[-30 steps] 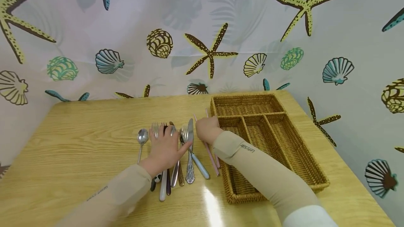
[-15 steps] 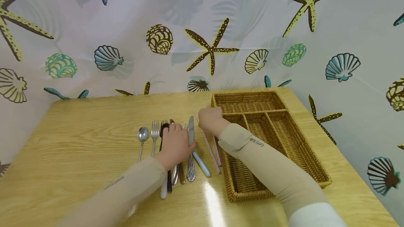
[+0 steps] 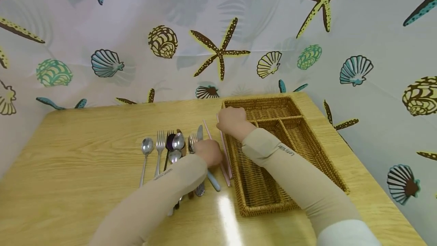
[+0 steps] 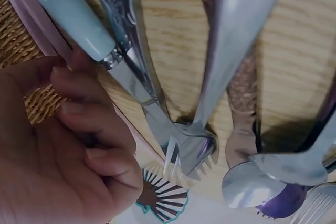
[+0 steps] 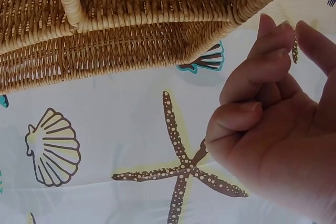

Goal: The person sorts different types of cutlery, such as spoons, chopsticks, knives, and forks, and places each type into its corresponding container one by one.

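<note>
The left hand (image 3: pixel 209 153) has its fingers loosely curled inward, over the pink straws (image 4: pixel 41 20) and just beside the blue knife (image 4: pixel 81 35); whether it has hold of a straw, I cannot tell. The right hand (image 3: pixel 235 120) is half curled, a slim gap between thumb and forefinger, with nothing seen in it; it hangs over the far left corner of the tray (image 3: pixel 261 212).

The left hand has just moved right, off the spoons and forks, while the right hand has edged far and right towards the tray. That leaves the spoon heads in plain sight and puts both hands about the straws, so these look to be the things being dealt with first.

The straws lie on the table (image 3: pixel 85 155) along the tray's left side, outside it. Left of them come the ornate knife (image 4: pixel 116 9), then a close bunch of cutlery, with a fork (image 3: pixel 160 141) and a spoon (image 3: pixel 147 145) at the far left.
</note>
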`<state>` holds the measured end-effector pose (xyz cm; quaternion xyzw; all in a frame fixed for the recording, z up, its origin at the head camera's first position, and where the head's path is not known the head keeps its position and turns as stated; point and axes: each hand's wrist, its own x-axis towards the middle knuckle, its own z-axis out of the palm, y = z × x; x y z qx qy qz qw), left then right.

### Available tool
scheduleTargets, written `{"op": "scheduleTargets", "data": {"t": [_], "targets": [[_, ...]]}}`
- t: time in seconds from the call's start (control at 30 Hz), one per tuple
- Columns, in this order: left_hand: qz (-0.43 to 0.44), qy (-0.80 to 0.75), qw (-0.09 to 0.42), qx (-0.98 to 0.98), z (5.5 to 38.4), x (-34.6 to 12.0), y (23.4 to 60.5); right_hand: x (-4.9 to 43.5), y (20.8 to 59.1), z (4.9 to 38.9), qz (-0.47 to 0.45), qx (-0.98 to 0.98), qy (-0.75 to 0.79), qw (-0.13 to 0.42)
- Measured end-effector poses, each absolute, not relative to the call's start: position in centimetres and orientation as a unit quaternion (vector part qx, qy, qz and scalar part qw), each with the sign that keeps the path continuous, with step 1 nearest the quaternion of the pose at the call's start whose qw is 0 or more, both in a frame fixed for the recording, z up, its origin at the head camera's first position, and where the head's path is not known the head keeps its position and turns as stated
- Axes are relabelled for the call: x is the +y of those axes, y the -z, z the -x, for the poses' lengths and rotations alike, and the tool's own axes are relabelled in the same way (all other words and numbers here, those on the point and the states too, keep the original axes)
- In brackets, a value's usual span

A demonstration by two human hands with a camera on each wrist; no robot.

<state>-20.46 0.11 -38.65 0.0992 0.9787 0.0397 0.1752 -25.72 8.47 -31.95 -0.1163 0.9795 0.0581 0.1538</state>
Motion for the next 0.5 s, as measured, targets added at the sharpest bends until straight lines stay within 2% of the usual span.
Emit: {"op": "scheduleTargets", "data": {"t": [0.27,0.5], "targets": [[-0.06,-0.09,0.202,0.973,21.4,-0.6,38.6,9.2,32.1,26.1,0.113,0.983,-0.046,0.138],[-0.05,-0.12,0.174,0.976,22.6,-1.9,38.1,10.8,31.6,26.3,0.095,0.988,-0.023,0.121]]}}
